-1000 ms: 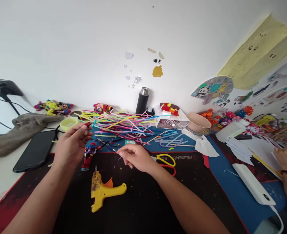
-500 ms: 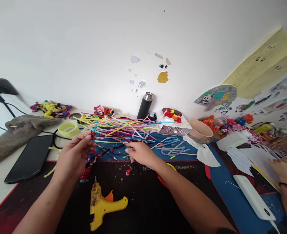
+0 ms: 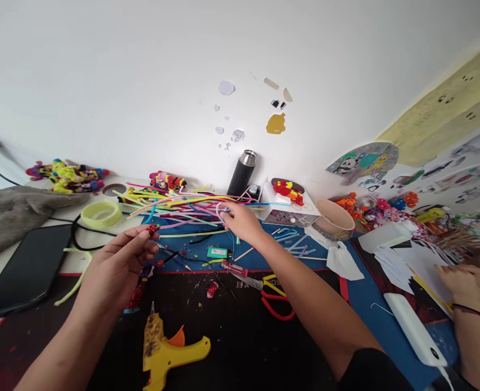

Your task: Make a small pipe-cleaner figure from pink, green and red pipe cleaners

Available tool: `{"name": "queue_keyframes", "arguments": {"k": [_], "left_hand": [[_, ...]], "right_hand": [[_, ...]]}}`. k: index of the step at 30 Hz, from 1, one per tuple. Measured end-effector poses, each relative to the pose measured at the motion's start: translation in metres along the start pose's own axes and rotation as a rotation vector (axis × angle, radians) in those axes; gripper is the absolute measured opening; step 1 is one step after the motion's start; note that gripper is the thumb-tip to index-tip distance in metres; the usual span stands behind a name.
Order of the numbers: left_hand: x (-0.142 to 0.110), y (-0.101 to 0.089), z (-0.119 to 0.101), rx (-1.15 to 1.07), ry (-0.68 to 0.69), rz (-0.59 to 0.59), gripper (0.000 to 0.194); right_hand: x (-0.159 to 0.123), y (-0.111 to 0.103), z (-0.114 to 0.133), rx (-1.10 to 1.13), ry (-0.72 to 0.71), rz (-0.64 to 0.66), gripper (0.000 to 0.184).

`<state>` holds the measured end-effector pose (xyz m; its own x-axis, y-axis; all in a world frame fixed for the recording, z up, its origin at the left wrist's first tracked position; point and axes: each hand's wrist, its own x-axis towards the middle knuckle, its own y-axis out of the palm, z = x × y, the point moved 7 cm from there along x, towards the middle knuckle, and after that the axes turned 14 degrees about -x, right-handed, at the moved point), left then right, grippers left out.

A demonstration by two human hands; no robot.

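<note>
My left hand point(image 3: 121, 260) pinches a small glittery red pipe-cleaner piece point(image 3: 152, 230) between thumb and fingertips, with a blue stem rising from it. Over the pile of coloured pipe cleaners point(image 3: 175, 205), my right hand point(image 3: 240, 221) has its fingers closed on a pale pink pipe cleaner point(image 3: 219, 208) that bends in a loop. Partly behind my left hand lies a red glittery figure point(image 3: 135, 298). A yellow glue gun point(image 3: 170, 350) rests on the black mat in front of me. Beyond it sits a small red-and-white piece point(image 3: 212, 289).
Scissors point(image 3: 278, 309) with red and yellow handles lie under my right forearm, near a pink lighter point(image 3: 234, 269) and a teal stick point(image 3: 219, 252). A black flask point(image 3: 242, 174) stands by the wall. A phone point(image 3: 26, 271) is at left; another person's hand point(image 3: 460, 282) is at right.
My right hand has moved up and away into the pipe-cleaner pile, uncovering the teal stick, the pink lighter and the scissors. My left hand keeps the red piece. The view has shifted slightly.
</note>
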<state>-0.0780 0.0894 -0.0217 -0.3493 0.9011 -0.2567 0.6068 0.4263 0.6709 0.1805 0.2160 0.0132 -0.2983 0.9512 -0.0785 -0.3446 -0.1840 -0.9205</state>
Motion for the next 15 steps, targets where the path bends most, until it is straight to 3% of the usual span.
{"name": "queue_keyframes", "arguments": {"k": [7, 15], "left_hand": [[-0.001, 0.003, 0.0, 0.004, -0.001, -0.027, 0.034], [-0.002, 0.002, 0.001, 0.01, -0.018, -0.024, 0.041]], "right_hand": [[0.007, -0.014, -0.002, -0.027, 0.015, -0.04, 0.045], [0.002, -0.003, -0.006, -0.091, -0.009, -0.005, 0.027]]}}
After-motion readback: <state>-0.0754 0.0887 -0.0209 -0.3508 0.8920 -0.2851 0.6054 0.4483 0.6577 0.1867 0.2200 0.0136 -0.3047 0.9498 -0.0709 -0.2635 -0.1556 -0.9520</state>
